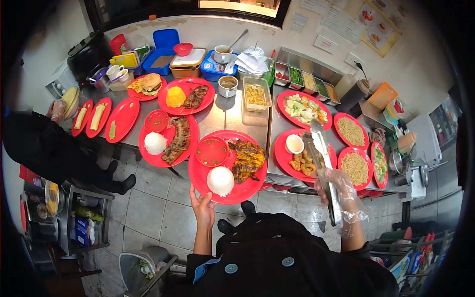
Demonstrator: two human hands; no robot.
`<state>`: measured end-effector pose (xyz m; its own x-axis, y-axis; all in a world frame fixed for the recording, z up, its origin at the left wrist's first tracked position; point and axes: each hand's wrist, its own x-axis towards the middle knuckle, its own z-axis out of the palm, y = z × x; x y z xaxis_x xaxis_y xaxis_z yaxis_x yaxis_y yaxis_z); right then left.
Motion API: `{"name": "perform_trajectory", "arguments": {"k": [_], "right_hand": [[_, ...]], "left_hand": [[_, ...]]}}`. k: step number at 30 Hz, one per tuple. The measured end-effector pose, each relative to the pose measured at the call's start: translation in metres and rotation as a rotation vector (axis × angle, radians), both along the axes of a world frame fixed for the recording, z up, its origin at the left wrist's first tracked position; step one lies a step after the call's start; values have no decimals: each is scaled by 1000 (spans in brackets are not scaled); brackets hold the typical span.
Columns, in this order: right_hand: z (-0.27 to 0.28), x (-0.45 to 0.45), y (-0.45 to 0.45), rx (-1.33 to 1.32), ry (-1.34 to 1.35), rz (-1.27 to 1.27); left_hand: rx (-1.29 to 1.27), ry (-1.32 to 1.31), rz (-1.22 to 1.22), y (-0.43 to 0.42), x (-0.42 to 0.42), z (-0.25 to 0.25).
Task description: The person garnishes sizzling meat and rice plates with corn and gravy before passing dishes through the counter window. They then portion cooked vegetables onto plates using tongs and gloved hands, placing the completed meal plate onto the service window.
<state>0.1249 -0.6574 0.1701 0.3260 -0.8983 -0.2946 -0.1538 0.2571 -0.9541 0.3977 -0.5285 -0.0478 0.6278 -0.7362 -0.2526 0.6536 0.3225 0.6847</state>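
My left hand (202, 212), bare, grips the near rim of a red plate (197, 179). On that plate are a mound of white rice (220, 181), grilled meat (248, 161) and a red bowl (212, 151) of thin sauce. My right hand (344, 190) wears a clear plastic glove and is closed around metal tongs (319, 153), which point away from me. Under the tongs in this view lies a red plate with fried pieces (303, 164) and a cup of pale sauce (295, 144). Whether the tong tips touch anything is unclear.
Other red plates hold noodles (351, 131), vegetables (305, 110), skewers (196, 96) and a burger (151, 83). Topping trays (309, 83) line the back of the steel counter. Another person (49, 148) works at left. A waste bin (143, 270) stands on the tiled floor.
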Motion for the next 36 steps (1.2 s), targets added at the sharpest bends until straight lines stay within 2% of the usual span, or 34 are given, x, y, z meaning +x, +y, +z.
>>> {"name": "perform_trajectory", "arguments": {"k": [2, 4, 6, 8, 9, 10, 13, 14, 15, 17, 18, 20, 22, 24, 26, 28, 30, 32, 34, 35, 36], "right_hand": [[0, 0, -2, -8, -9, 4], [-3, -3, -7, 84, -246, -9], [-11, -9, -13, 92, -290, -7], [-14, -12, -17, 233, -584, -28], [-20, -17, -20, 226, -638, -41], [-20, -18, -19, 210, -653, -48], [-22, -29, -18, 268, -740, -302], [-33, -40, -21, 227, -718, -272], [-35, -43, -21, 215, -696, -355], [-48, -60, -30, 279, -788, -352], [-44, -63, -32, 257, -828, -326], [-57, -77, -41, 170, -854, -323], [-65, -86, -49, 142, -927, -336], [-63, -89, -57, 90, -961, -362], [-63, -95, -69, 48, -982, -383], [-70, -95, -83, -16, -982, -400], [-81, -100, -99, 83, -1006, -311], [-67, -91, -108, -33, -786, -492], [-49, -77, -112, 27, -933, -547], [-46, -74, -116, 55, -923, -509], [-48, -71, -119, 12, -898, -526]], "left_hand": [[-14, -11, 1, 5, 2, 21], [-27, -13, 5, 7, 6, 45], [-47, -33, 4, 7, 10, 73], [-70, -54, -6, 5, 14, 96], [-69, -69, -12, 4, 18, 106], [-74, -85, -22, 0, 23, 116], [-97, -144, 20, -15, 31, 147], [-69, -154, 20, -23, 34, 159], [-46, -165, 12, -27, 38, 165], [-138, -245, -28, -43, 49, 173], [-149, -271, -81, -51, 45, 192], [55, -237, -11, -71, 56, 201], [-84, -270, -114, -94, 73, 207], [-79, -343, -163, -124, 91, 215], [-358, -338, -341, -164, 109, 219], [-375, -349, -256, -204, 122, 229], [-372, -348, -279, -248, 142, 240], [-342, -334, -215, -300, 175, 240], [-359, -387, -202, -340, 178, 262], [-399, -389, -247, -357, 173, 278], [-412, -382, -279, -392, 201, 270]]}}
